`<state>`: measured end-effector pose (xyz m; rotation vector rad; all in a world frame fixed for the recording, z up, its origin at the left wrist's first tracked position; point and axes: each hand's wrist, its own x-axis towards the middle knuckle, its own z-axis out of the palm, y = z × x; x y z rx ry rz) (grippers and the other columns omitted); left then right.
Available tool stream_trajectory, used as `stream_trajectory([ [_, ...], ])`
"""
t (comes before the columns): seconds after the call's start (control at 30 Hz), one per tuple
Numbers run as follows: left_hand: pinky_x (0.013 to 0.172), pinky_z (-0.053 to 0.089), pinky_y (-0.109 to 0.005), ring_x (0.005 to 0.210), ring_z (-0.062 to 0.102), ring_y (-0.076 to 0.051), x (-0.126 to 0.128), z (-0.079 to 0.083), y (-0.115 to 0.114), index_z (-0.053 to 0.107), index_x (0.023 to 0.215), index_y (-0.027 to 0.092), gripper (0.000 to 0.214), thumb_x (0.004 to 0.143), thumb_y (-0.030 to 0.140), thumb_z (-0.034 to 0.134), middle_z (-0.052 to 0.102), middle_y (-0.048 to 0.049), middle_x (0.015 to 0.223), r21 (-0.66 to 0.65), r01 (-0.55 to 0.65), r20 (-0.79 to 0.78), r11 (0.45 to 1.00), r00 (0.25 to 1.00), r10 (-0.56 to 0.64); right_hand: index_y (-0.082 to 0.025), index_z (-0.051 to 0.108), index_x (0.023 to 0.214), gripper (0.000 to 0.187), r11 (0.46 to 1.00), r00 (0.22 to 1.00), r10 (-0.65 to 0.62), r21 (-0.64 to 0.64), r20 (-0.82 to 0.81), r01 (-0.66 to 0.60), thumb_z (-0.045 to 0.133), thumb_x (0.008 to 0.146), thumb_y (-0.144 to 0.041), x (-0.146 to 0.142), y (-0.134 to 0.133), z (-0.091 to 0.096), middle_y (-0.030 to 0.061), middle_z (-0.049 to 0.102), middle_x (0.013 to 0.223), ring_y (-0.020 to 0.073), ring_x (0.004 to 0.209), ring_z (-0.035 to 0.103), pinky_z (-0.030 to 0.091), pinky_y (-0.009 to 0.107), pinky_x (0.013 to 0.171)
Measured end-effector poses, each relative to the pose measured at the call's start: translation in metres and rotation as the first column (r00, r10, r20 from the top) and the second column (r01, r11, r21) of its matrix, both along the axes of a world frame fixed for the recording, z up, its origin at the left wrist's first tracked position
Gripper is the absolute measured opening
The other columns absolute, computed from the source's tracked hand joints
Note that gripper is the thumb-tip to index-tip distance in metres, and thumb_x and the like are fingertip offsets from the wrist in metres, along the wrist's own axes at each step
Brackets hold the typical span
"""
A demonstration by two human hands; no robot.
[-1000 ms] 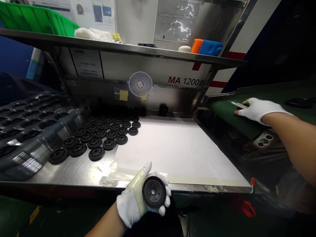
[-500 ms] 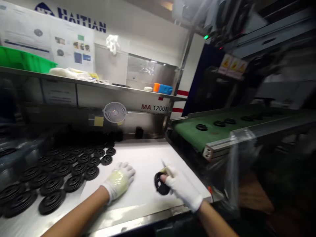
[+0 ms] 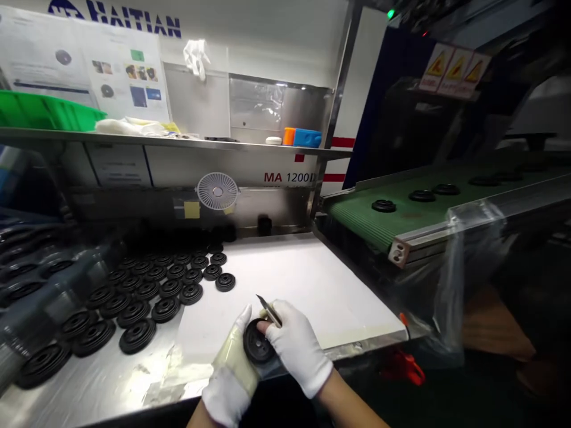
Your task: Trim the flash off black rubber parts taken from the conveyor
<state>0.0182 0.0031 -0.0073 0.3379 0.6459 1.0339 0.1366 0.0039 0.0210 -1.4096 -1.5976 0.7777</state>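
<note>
Left hand (image 3: 232,362)'s thumb-up, cupped around a black disc (image 3: 257,349); right hand (image 3: 298,342) leans in gripping a pointed tool (image 3: 269,311), thumb on the disc. More discs (image 3: 138,336) crowd the table (image 3: 116,380)'s left.

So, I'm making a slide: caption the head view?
Gloved hands hold a black disc and a pointed tool, near similar discs.

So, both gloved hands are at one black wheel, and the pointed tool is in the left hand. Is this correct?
Not quite: the head view shows the pointed tool in the right hand, not in the left hand. Both gloved hands are at one black wheel, as you say.
</note>
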Motion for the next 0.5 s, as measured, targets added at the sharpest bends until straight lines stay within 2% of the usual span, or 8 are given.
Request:
stream_trajectory([
  [0.07, 0.087, 0.045, -0.05, 0.104, 0.057, -0.03, -0.008, -0.001, 0.002, 0.057, 0.107, 0.016, 0.04, 0.075, 0.041, 0.058, 0.065, -0.0118, 0.101, -0.113, 0.007, 0.129, 0.994, 0.992, 0.008, -0.022, 0.055, 0.083, 0.012, 0.999, 0.996, 0.016, 0.027, 0.084, -0.019, 0.054, 0.079, -0.033, 0.004, -0.008, 0.006, -0.0014, 0.058, 0.078, 0.015, 0.071, 0.053, 0.037, 0.025, 0.065],
  [0.17, 0.087, 0.045, -0.048, 0.098, 0.06, -0.027, -0.024, -0.004, 0.006, 0.058, 0.1, 0.016, 0.029, 0.074, 0.029, 0.061, 0.065, -0.0097, 0.096, -0.181, -0.089, 0.205, 0.979, 0.971, 0.126, -0.022, 0.05, 0.078, 0.026, 0.998, 0.979, 0.047, 0.04, 0.199, -0.056, 0.035, 0.089, -0.04, 0.014, -0.021, 0.008, -0.0009, 0.056, 0.071, 0.0147, 0.066, 0.052, 0.037, 0.025, 0.062],
  [0.27, 0.083, 0.048, -0.043, 0.084, 0.062, -0.022, -0.033, -0.007, 0.005, 0.06, 0.089, 0.013, 0.019, 0.071, 0.01, 0.054, 0.063, -0.008, 0.081, -0.108, -0.19, 0.189, 0.976, 0.96, 0.208, -0.022, 0.047, 0.072, 0.023, 0.984, 0.952, 0.177, -0.059, 0.249, -0.167, 0.037, 0.089, -0.032, 0.016, -0.032, -0.002, -0.0029, 0.055, 0.066, 0.0131, 0.061, 0.05, 0.035, 0.023, 0.057],
  [0.33, 0.078, 0.049, -0.039, 0.076, 0.061, -0.02, -0.033, -0.007, 0.003, 0.061, 0.083, 0.012, 0.019, 0.069, 0.005, 0.051, 0.06, -0.0065, 0.074, -0.044, -0.269, 0.171, 0.962, 0.947, 0.272, -0.023, 0.05, 0.074, 0.018, 0.976, 0.929, 0.216, -0.095, 0.3, -0.196, 0.039, 0.088, -0.026, 0.011, -0.038, -0.011, -0.003, 0.057, 0.069, 0.0128, 0.063, 0.052, 0.035, 0.023, 0.058],
  [0.4, 0.068, 0.051, -0.033, 0.068, 0.059, -0.017, -0.03, -0.004, 0.002, 0.061, 0.079, 0.013, 0.013, 0.071, 0.008, 0.052, 0.058, -0.0045, 0.069, 0.002, -0.335, 0.152, 0.942, 0.931, 0.331, -0.023, 0.051, 0.076, 0.019, 0.983, 0.905, 0.182, -0.085, 0.384, -0.162, 0.038, 0.089, -0.026, 0.003, -0.042, -0.018, -0.0024, 0.059, 0.071, 0.0132, 0.065, 0.053, 0.033, 0.023, 0.058],
  [0.5, 0.057, 0.049, -0.027, 0.062, 0.055, -0.014, -0.025, 0.003, -0.002, 0.059, 0.079, 0.015, 0.009, 0.075, 0.023, 0.058, 0.055, -0.0018, 0.068, 0.03, -0.317, 0.115, 0.948, 0.943, 0.312, -0.023, 0.051, 0.077, 0.023, 0.994, 0.861, 0.11, -0.038, 0.497, -0.105, 0.035, 0.091, -0.031, -0.006, -0.041, -0.023, -0.0025, 0.059, 0.07, 0.0134, 0.064, 0.053, 0.03, 0.024, 0.056],
])
